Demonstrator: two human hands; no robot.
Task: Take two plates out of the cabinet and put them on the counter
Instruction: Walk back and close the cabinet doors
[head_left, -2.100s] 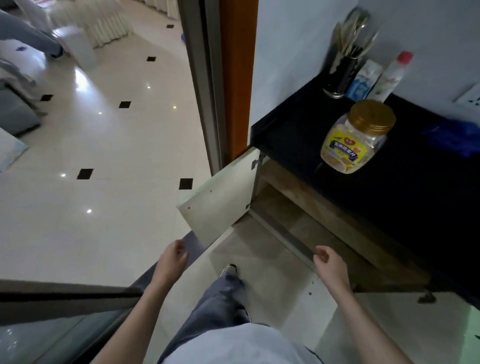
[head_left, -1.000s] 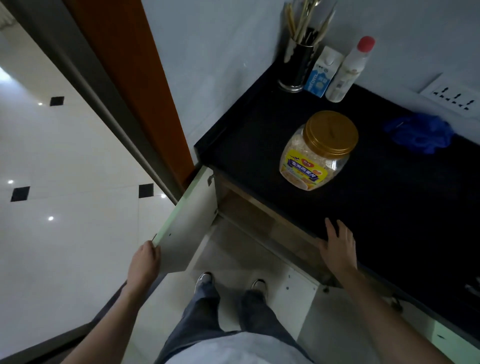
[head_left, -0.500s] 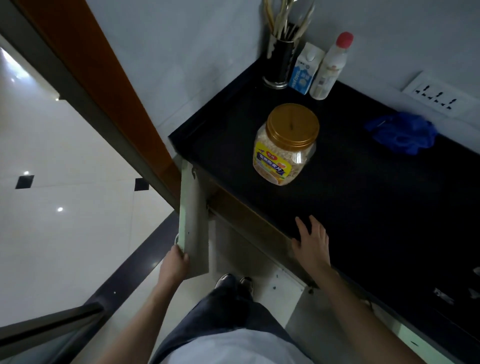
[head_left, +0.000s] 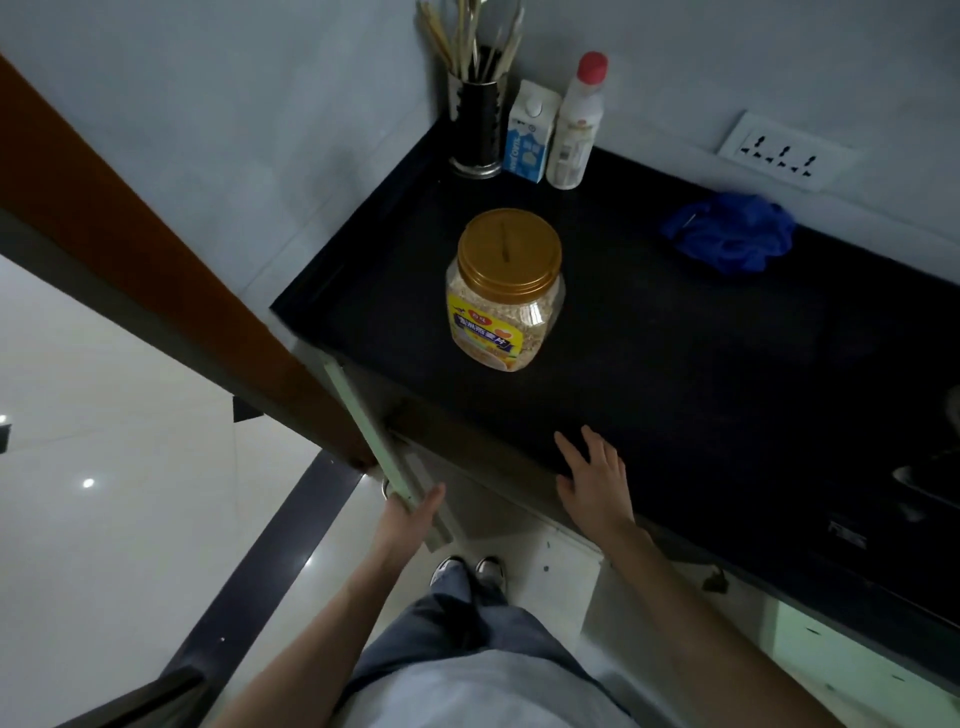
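Left hand (head_left: 410, 512) grips door edge (head_left: 374, 431)

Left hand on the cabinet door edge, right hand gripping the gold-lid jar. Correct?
Not quite. In the head view the right hand lies flat on the counter edge, apart from the gold-lid jar. The left hand does hold the cabinet door edge.

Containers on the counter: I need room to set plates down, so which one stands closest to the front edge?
The oat jar with the gold lid, alone mid-counter. The utensil holder, carton and red-capped bottle crowd the back corner.
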